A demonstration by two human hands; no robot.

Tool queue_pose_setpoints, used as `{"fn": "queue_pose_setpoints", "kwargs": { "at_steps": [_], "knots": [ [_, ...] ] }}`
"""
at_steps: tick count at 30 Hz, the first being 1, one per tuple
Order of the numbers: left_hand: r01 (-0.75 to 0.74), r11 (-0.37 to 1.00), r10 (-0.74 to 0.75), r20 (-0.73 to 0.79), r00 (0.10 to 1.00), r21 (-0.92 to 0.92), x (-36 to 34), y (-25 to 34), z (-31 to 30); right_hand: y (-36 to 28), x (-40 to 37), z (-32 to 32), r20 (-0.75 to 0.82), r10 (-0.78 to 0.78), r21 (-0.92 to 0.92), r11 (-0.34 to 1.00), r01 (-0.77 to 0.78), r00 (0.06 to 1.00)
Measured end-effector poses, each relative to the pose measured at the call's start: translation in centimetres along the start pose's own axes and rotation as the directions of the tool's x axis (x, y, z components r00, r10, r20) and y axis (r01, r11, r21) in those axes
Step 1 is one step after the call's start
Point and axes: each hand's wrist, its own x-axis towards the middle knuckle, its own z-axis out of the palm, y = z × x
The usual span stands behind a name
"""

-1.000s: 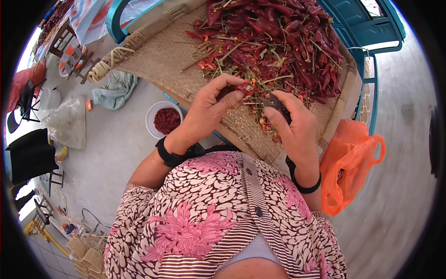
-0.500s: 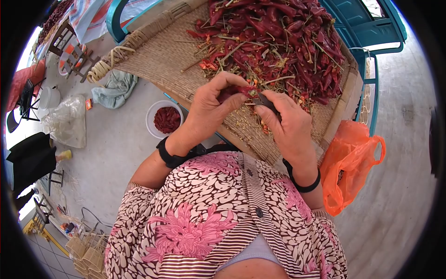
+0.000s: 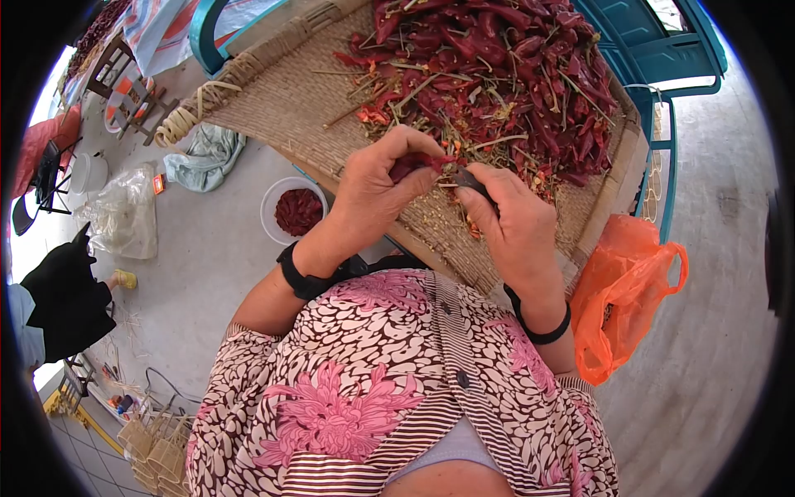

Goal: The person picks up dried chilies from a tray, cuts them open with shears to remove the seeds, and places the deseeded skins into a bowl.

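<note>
One patterned shirt (image 3: 356,364) fills the bottom of the view, pink flowers over a cream and dark print, with a button strip down the front. Big woven tray (image 3: 290,95) next, with a bound rim, sitting against a blue-green metal frame (image 3: 675,54). On it is a pretty hefty heap of dried red chili peppers (image 3: 513,50), with loose stems and pale seeds scattered around the near edge. Off on the left there's a person in dark clothing (image 3: 70,290), partly cut off by the lens edge, plus a striped sheet (image 3: 170,33) up top.

Orange plastic bag (image 3: 617,265) is just beside the tray's right corner, and a clear plastic bag (image 3: 124,219) lies on the floor near a crumpled gray-green cloth (image 3: 203,161). Both hands are over the tray's near part, black bands on the wrists. Left hand (image 3: 373,182) is pinching a dark red chili (image 3: 410,166) between thumb and fingers. Right hand (image 3: 517,207) is pinching a small dark tool (image 3: 478,182) right at the chili's stem end; can't tell exactly what kind.

White bowl (image 3: 267,211) on the floor has more red chilies inside. Smallest is an orange-red packet (image 3: 159,184) touching the cloth, print too tiny to read.
</note>
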Motion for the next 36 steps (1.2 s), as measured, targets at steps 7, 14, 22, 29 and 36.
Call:
{"fn": "queue_pose_setpoints", "kwargs": {
  "at_steps": [7,14,22,29,36],
  "knots": [
    [0.022,0.970,-0.027,0.021,0.999,0.243,-0.1,0.3,0.1,0.2,0.0,0.6,0.055,-0.069,-0.197,0.977,0.079,0.996],
    [-0.061,0.930,0.031,0.088,0.996,0.363,0.3,0.1,0.0,1.5,-0.2,2.1,0.146,0.143,0.175,0.970,-0.168,0.979],
    [0.153,0.987,-0.146,0.137,0.980,-0.041,-0.1,0.0,0.0,1.9,-1.6,2.6,0.509,0.290,0.832,0.078,-0.550,0.810],
    [0.191,0.946,-0.135,0.217,0.967,-0.263,0.1,0.6,0.1,1.3,-2.7,3.0,0.584,0.187,0.784,-0.384,-0.488,0.790],
    [0.263,0.907,-0.141,0.351,0.926,-0.329,-1.1,0.4,-0.1,2.7,-3.3,3.8,0.472,-0.122,0.280,-0.918,-0.279,0.873]
  ]
}}
